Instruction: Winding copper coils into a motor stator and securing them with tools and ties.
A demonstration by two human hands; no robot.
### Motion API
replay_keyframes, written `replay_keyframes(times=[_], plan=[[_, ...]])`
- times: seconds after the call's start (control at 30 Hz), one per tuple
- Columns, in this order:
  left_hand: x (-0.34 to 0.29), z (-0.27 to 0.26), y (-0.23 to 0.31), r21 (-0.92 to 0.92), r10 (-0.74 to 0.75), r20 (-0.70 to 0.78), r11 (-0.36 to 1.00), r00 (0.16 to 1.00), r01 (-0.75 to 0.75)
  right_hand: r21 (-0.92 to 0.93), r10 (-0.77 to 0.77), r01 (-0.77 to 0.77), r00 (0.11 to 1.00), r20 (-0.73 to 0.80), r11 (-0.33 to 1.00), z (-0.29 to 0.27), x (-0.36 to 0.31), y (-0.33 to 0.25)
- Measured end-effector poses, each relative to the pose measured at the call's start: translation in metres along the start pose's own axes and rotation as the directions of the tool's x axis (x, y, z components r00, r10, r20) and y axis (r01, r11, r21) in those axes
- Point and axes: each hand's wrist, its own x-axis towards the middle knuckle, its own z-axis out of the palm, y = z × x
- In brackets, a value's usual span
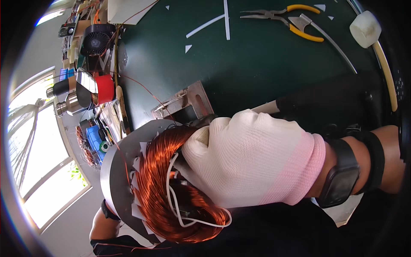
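Observation:
My right hand [252,158], in a white knit glove with a pink cuff, is closed in a fist at the inner edge of a motor stator. Its fingertips are turned away, so whatever they grip is hidden. Thick copper windings [154,180] bulge from the stator's grey metal ring [115,171], with white insulating slips between them. White sleeved leads [173,201] loop over the coil. My left forearm [104,225], with a dark band, reaches behind the ring; that hand is hidden. Beyond my right fist lies a light shaft [266,107] with a dark grip.
On the dark green table are yellow-handled long-nose pliers [269,15], white strips [227,21], paper scraps and a metal bracket [195,100]. A pale-headed mallet [366,29] is at the right. A small fan [97,40], bottles [70,104] and a red roll [105,89] crowd the left edge.

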Motion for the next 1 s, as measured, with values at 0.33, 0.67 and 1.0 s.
replay_keyframes(times=[0.33, 0.67, 1.0], plan=[[-0.094, 0.101, -0.026, -0.067, 0.061, 0.030, 0.996, 0.998, -0.059, -0.370, 0.111, -0.038, 0.978, 0.178, 0.928, -0.122, -0.065, 0.009], [0.018, 0.214, 0.034, -0.244, 0.399, -0.186, 0.866, 0.898, -0.436, -0.691, 0.162, -0.165, 0.984, -0.070, 0.703, -0.147, 0.070, 0.063], [0.010, 0.217, 0.051, 0.308, 0.662, -0.240, 0.746, 0.710, -0.590, -0.486, 0.259, -0.225, 0.966, 0.004, 0.845, -0.143, -0.025, 0.020]])
